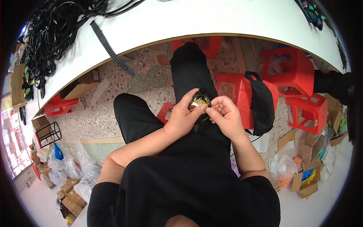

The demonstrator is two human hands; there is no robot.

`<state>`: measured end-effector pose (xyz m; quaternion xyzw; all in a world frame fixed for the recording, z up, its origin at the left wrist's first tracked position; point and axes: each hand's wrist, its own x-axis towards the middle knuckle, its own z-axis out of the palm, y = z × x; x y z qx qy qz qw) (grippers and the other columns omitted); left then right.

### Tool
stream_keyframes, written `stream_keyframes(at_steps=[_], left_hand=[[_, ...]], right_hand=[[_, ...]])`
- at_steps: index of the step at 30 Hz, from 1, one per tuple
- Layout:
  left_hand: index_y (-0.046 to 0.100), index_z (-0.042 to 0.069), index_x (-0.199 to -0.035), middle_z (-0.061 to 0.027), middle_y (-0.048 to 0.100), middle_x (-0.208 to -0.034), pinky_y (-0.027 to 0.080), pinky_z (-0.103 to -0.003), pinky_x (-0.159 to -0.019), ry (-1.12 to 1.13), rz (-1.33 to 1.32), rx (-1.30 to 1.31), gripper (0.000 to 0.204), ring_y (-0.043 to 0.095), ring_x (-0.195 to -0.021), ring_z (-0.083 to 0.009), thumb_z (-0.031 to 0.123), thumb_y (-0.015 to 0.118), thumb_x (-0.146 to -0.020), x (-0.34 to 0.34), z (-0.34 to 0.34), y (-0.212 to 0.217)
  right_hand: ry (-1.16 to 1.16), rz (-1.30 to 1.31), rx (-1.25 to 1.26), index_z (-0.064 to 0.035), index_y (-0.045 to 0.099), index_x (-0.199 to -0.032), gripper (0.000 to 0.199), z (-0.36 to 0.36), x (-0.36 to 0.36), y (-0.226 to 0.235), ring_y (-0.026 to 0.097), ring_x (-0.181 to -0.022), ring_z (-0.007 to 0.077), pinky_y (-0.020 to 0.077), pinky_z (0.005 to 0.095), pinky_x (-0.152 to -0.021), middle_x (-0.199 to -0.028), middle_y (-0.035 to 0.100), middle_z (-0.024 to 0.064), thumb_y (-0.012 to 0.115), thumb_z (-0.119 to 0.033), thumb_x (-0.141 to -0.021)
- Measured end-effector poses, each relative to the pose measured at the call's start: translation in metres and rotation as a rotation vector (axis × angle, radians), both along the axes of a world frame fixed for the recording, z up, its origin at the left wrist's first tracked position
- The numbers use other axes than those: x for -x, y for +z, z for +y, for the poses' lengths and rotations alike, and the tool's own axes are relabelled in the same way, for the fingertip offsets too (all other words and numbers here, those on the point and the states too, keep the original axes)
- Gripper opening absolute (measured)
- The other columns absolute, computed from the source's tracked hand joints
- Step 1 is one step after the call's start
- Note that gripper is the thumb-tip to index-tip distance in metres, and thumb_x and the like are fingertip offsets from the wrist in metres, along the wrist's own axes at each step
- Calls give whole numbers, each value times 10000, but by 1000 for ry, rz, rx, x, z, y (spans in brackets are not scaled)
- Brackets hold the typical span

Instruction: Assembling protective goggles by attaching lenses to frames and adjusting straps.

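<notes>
So you're sitting with both hands working over your lap, and your left hand (182,115) is wrapping around a small round black gadget with a shiny gold-ish face (199,101), fingers curled closed around its side and back, while your right hand (226,115) is pinching at its edge with thumb and fingertips nearly closed on something tiny I honestly can't make out. The gadget is sitting up above your black trousers (189,79), right between the two hands, nowhere near the white table (211,19). That's the bit I'm worrying about: you're doing fiddly work in mid-air with nothing under it but your knees and the speckled floor (102,113). If that pinch is slipping, whatever small part you're picking at is probably dropping between your legs and disappearing into that floor pattern. Also the dark strap or cord hanging below the gadget is looking like it could snag your fingers. And the black bag (261,102) on the red stool (234,98) is sitting just beside your right elbow, so a sudden tug is likely bumping it.
</notes>
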<state>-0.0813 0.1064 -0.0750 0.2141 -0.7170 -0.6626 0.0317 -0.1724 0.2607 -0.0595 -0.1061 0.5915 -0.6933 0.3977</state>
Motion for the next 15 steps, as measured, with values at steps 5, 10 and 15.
stream_keyframes(at_steps=[5,10,15], left_hand=[[447,17,-1417,-119,618,-1232,480,-287,-949,-112,-23,-212,564,602,-1108,-154,180,687,-932,-3,-11,-3],[438,18,-1433,-125,610,-1247,459,-297,-982,-129,-72,-349,589,594,-1139,-172,190,691,-930,-6,-16,-5],[454,-30,-1393,-205,563,-1204,471,-357,-955,-215,94,272,567,586,-1106,-314,189,683,-923,-1,-17,11]], right_hand=[[-19,-56,57,-39,561,-1019,172,11,7,-10,559,-685,31,465,177,-584,-843,604,-9,689,-32,-905],[-28,-246,189,-12,578,-1049,186,8,9,-30,568,-658,46,470,187,-565,-838,609,6,689,-32,-901],[-77,-209,121,15,578,-1193,303,-3,2,-14,546,-624,40,459,180,-543,-812,602,10,676,-39,-911]])
